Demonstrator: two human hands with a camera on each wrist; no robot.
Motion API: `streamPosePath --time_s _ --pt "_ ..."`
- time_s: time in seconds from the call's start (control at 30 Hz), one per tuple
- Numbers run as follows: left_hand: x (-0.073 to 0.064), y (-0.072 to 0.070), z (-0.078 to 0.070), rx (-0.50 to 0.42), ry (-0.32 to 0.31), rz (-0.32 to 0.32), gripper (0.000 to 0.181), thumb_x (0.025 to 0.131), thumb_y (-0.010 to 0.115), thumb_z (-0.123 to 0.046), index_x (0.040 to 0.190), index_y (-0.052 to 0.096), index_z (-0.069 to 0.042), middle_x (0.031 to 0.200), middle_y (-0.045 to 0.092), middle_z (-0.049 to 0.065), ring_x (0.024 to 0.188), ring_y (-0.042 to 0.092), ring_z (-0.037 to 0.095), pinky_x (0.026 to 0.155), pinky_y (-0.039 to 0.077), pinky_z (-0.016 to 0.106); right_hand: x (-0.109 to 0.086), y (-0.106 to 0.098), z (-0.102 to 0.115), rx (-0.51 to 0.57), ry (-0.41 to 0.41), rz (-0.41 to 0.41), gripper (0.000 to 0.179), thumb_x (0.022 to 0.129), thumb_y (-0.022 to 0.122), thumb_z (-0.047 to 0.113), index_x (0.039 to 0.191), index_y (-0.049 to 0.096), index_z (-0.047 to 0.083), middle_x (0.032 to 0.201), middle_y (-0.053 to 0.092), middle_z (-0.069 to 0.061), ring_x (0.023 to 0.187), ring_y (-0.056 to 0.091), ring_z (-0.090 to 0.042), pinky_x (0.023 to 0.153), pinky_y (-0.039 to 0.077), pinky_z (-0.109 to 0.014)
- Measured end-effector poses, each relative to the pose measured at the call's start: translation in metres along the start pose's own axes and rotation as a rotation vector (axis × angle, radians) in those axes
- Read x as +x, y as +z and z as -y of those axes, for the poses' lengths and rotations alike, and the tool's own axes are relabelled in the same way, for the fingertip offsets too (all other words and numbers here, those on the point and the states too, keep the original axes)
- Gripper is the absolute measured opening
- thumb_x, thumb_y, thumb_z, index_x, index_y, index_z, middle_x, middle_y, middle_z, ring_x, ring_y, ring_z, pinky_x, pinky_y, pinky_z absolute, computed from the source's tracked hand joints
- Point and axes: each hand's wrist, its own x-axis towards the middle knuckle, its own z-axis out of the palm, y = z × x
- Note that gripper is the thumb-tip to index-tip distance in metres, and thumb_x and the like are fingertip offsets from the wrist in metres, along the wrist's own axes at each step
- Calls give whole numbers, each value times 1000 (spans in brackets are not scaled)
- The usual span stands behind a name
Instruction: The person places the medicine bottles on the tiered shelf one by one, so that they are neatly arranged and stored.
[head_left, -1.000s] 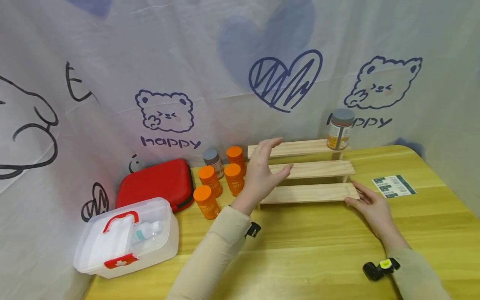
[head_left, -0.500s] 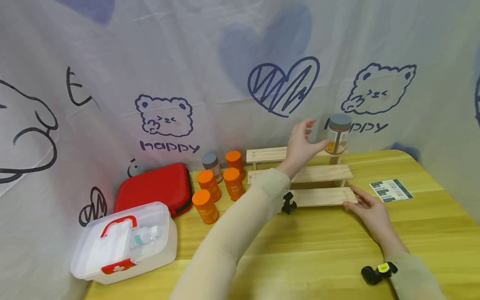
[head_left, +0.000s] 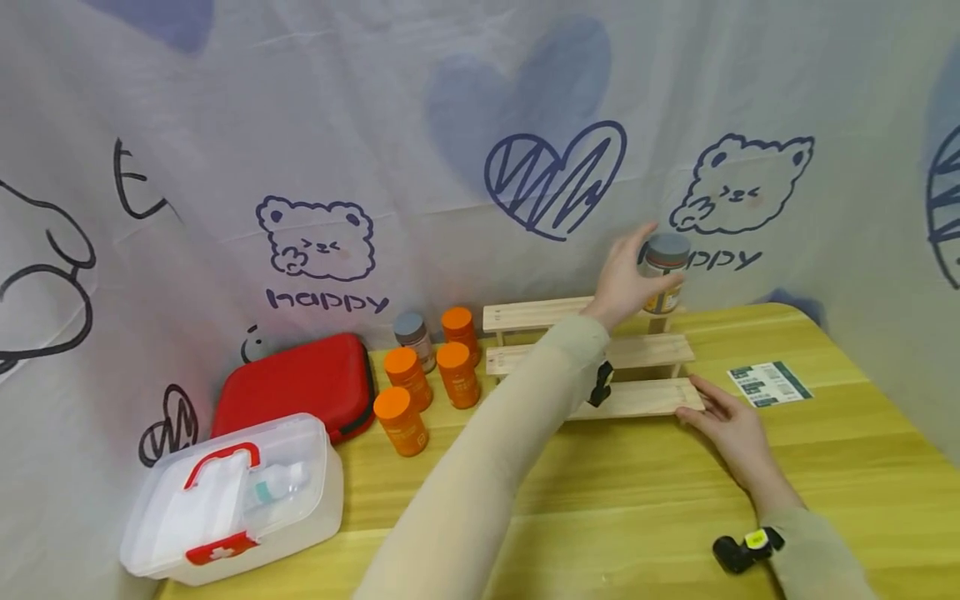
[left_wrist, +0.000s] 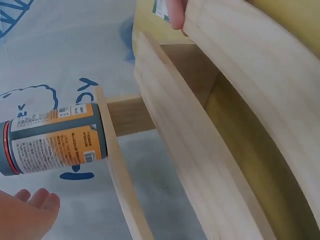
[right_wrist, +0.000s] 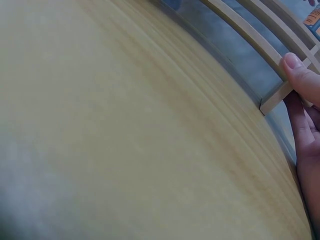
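Observation:
A jar with a grey lid and orange-white label stands on the top step at the right end of a three-step wooden display rack. My left hand reaches around it, thumb overlapping its front and fingers beside the lid. In the left wrist view, a gap separates the fingers from the jar. My right hand pinches the right end of the lowest step. The right wrist view has its thumb on the edge of the wood.
Left of the rack stand several orange-capped bottles and a grey-capped jar. Farther left are a red zip case and a translucent first-aid box. A printed card lies to the right. A patterned curtain hangs behind.
My left hand has moved right and back, from above the rack's left part to around the jar. The right hand keeps its hold on the rack. The head view has shifted slightly.

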Motion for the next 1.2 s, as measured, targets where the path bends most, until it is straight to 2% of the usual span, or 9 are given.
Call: streamPosePath --time_s 0.13,0.23,0.43,0.6,0.77,0.87,1.0,1.1,1.2 --pt "4 6 1 16 -6 14 71 83 75 -34 144 42 -25 136 47 -1 118 48 12 93 41 22 0 2 0 -5 0 6 73 87 71 31 146 38 3 134 47 -30 99 52 12 79 45 -9" --pt "5 9 2 58 -3 1 63 85 73 -30 141 46 -24 132 51 -1 116 49 11 92 41 21 0 2 1 -9 3 7 73 87 71 31 146 37 4 134 47 -29 101 51 12 79 45 -8" --pt "6 12 0 111 -8 -31 60 85 74 -27 138 46 -24 128 51 -1 112 52 11 90 43 22 0 0 0 -19 12 5 74 87 70 33 146 37 4 136 46 -28 103 50 11 80 43 -6" --pt "4 16 1 90 8 -51 54 86 73 -25 133 47 -20 127 51 0 113 50 10 90 41 19 1 4 -4 -21 29 5 74 86 70 35 146 38 5 138 45 -27 104 50 10 80 43 -6" --pt "1 15 4 53 44 -121 48 84 76 -20 126 53 -19 124 54 -2 111 51 8 91 40 17 3 8 -5 10 23 8 74 86 71 33 145 38 4 138 44 -27 105 50 10 82 43 -7" --pt "-3 12 7 39 89 -141 48 81 78 -21 124 56 -18 121 56 -3 108 51 5 89 40 15 3 8 -4 28 14 3 73 86 72 30 145 38 2 137 44 -29 104 51 10 82 43 -8" --pt "-12 5 12 -26 133 -136 50 80 79 -23 125 59 -17 120 58 -5 101 53 0 81 45 13 2 5 -3 17 23 1 74 86 72 30 145 37 3 138 43 -28 106 50 9 82 43 -7" --pt "-22 -7 14 -59 154 -126 52 79 79 -22 127 60 -16 120 58 -4 97 53 -1 77 46 12 1 3 -3 -8 32 0 74 86 71 32 146 38 4 139 43 -27 107 50 9 82 42 -6" --pt "-36 -24 16 -33 200 -114 55 78 81 -19 128 60 -14 121 59 -1 98 54 2 79 45 11 1 1 -2 -15 23 -1 74 86 71 31 146 38 4 139 43 -28 107 49 10 82 43 -6"
